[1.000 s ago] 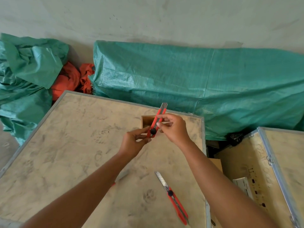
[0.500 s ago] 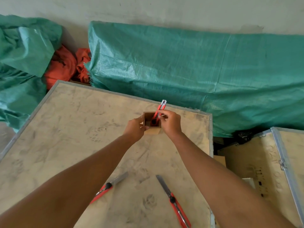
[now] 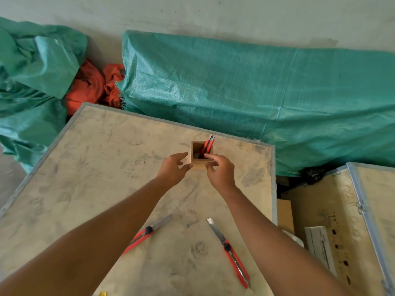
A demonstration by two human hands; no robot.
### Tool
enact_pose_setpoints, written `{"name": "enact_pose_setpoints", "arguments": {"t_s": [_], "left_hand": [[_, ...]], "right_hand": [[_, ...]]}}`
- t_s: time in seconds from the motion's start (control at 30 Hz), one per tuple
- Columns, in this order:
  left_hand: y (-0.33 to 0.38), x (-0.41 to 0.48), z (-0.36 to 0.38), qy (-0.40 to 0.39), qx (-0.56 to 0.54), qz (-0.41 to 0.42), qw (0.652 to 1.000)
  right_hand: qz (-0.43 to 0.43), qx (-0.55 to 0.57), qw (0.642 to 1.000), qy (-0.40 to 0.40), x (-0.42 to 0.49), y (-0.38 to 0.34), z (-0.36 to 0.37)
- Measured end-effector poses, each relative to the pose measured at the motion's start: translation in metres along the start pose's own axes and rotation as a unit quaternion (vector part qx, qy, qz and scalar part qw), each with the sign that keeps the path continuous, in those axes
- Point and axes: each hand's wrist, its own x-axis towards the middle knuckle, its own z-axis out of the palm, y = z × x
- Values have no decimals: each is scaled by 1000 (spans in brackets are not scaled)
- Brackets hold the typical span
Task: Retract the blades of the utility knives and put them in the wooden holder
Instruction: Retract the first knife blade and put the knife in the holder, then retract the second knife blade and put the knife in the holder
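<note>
Centrally, toward the far edge of the plywood crate top (image 3: 85, 167), stood the wooden holder (image 3: 197, 166), a small square open-topped box, and everything else can be placed from it. One red utility knife (image 3: 208, 144) stood inside the holder, leaning against its far right corner with its tip poking above the rim; no blade showed at that tip.

The left hand (image 3: 174, 169) sat just left of the holder, fingers loosely spread and half open, the thumb and fingertips touching or nearly touching the holder's left wall; whether it actually pressed the wood could not be told. It held nothing else. The right hand (image 3: 220, 169) hovered at the holder's near right corner, fingers curled with the index finger and thumb close together over the rim, right beside the lower part of the knife. Whether they pinched the knife could not be told.

Nearer the person than the holder, two more knives lay flat on the crate top, well apart from it. The left knife (image 3: 147, 232) lay to the near left, its blade extended and pointing up and right. The right knife (image 3: 229, 251) lay to the near right, its blade also extended, pointing back toward the holder.

Beyond the holder, a green tarp (image 3: 256, 92) covered a long heap against the wall.
</note>
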Motion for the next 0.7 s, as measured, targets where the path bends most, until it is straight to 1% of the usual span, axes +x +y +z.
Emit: {"name": "enact_pose_setpoints", "arguments": {"t_s": [0.1,0.2,0.27,0.43,0.6,0.7], "left_hand": [[-25,-37,-19,8,3,-2,1000],[-61,-78,-38,8,10,-44,999],[-88,-107,-48,3,24,-66,998],[-150,-169,-55,-20,77,-97,992],[-187,-195,-53,-61,163,-80,981],[-198,-201,-52,-106,189,-58,974]], "right_hand": [[44,26,997,-62,-43,-12,17],[89,47,985,-139,-88,-22,44],[102,45,980,-166,-117,-28,63],[152,43,965,-209,-173,-42,104],[187,38,954,-231,-198,-50,136],[200,21,954,-221,-202,-51,147]]}}
